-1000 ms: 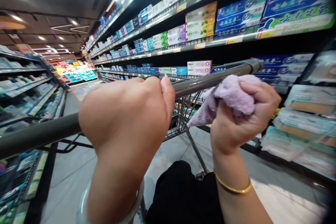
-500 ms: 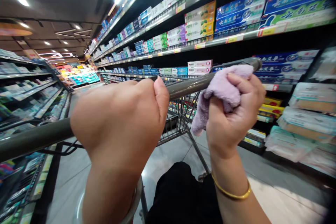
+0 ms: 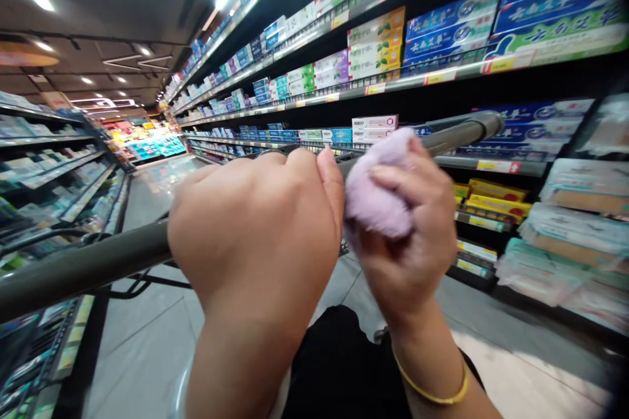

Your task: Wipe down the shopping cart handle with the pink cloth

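My left hand (image 3: 255, 229) is wrapped round the grey handle bar (image 3: 83, 268) of a shopping cart, near its middle. My right hand (image 3: 407, 236) is closed on a lilac cloth (image 3: 373, 196) and presses it against the bar right beside my left hand; the hand is a little blurred by motion. A gold bangle (image 3: 432, 389) sits on my right wrist. The bar's right end (image 3: 472, 127) is bare. The cart's wire basket (image 3: 344, 245) is mostly hidden behind my hands.
Tall shelves of boxed toothpaste (image 3: 447, 26) line the right side of the aisle, with wrapped packs (image 3: 574, 236) lower down. Another shelf unit (image 3: 54, 170) runs along the left. The tiled aisle floor (image 3: 152, 183) leads to a bright display at the far end.
My right hand has slid the lilac cloth left along the bar, from near its right end to just beside my left hand. My left hand keeps its grip.
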